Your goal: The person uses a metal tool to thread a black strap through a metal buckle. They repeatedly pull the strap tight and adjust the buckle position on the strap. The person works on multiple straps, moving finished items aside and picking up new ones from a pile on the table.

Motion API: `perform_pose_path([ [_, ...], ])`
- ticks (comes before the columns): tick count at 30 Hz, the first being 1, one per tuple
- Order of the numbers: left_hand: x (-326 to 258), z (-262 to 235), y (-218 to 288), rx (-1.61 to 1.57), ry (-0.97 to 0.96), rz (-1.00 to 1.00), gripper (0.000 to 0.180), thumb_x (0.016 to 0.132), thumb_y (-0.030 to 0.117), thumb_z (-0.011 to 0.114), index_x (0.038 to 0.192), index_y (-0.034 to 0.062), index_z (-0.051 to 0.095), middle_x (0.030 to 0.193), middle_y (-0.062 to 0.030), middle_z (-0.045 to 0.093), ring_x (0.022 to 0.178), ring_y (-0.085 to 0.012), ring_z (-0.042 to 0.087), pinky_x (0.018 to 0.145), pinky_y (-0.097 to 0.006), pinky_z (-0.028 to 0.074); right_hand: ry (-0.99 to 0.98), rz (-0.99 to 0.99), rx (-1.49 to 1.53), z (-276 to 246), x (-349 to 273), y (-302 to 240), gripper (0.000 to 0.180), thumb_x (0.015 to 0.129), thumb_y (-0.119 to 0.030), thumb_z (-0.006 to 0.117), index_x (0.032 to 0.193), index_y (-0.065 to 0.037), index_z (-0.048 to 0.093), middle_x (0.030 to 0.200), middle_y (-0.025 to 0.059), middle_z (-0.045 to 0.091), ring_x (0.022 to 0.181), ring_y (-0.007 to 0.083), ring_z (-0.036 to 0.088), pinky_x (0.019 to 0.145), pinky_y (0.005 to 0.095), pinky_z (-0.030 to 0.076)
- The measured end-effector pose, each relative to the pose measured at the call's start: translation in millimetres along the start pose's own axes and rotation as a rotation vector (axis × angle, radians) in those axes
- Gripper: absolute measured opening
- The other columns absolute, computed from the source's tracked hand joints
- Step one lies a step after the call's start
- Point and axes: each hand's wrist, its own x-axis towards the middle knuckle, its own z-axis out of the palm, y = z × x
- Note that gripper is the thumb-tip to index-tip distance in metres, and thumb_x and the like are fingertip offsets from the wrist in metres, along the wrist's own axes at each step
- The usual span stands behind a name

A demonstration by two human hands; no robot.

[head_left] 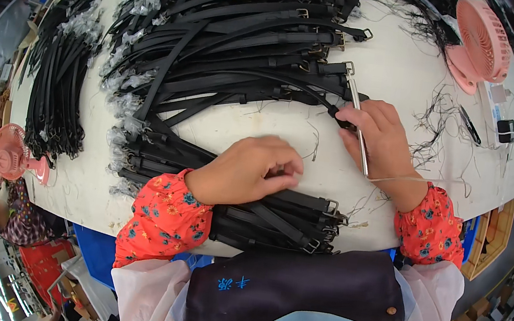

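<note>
My right hand (380, 138) is closed around a slim silver pen-shaped tool (355, 95), held at a slant with its upper end beside a belt buckle (349, 68). A pale cord (410, 179) runs by the tool's lower end and over my wrist. Under those fingers lies the end of a black belt (309, 88); whether they grip it I cannot tell. My left hand (249, 169) hovers over the near pile of black belts (262, 216), fingers loosely curled, thumb apart, nothing visible in it. A larger pile of black belts (234, 34) spreads behind, buckles mostly to the right.
Another belt bundle (58, 95) lies at the left of the white table (255, 121). Pink fans stand at the far right (479, 47) and left edge (8, 154). Loose black threads (433, 125), a black pen (469, 125) and a power strip (496, 111) lie right.
</note>
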Motion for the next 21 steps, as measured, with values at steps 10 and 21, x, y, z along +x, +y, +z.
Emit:
perform_pose_path([
  [10,11,-7,-10,0.793,0.532,0.172,0.055,0.078,0.005,0.08,0.131,0.0093,0.063,0.127,-0.008,0.066,0.125,-0.0299,0.058,0.11,-0.048,0.04,0.154,-0.112,0.411,-8,-2,-12,0.034,0.077,0.007,0.074,0.105,-0.009,0.064,0.092,0.011,0.07,0.071,0.0238,0.067,0.062,0.0324,0.055],
  [21,-28,-85,-8,0.808,0.899,0.096,0.023,0.087,0.017,0.081,0.072,0.0074,0.066,0.063,-0.0046,0.061,0.058,-0.0236,0.055,0.061,-0.036,0.043,0.099,0.082,0.381,-4,-6,-4,0.025,0.081,0.002,0.068,0.104,-0.008,0.064,0.087,0.0102,0.066,0.068,0.0256,0.065,0.062,0.0337,0.052],
])
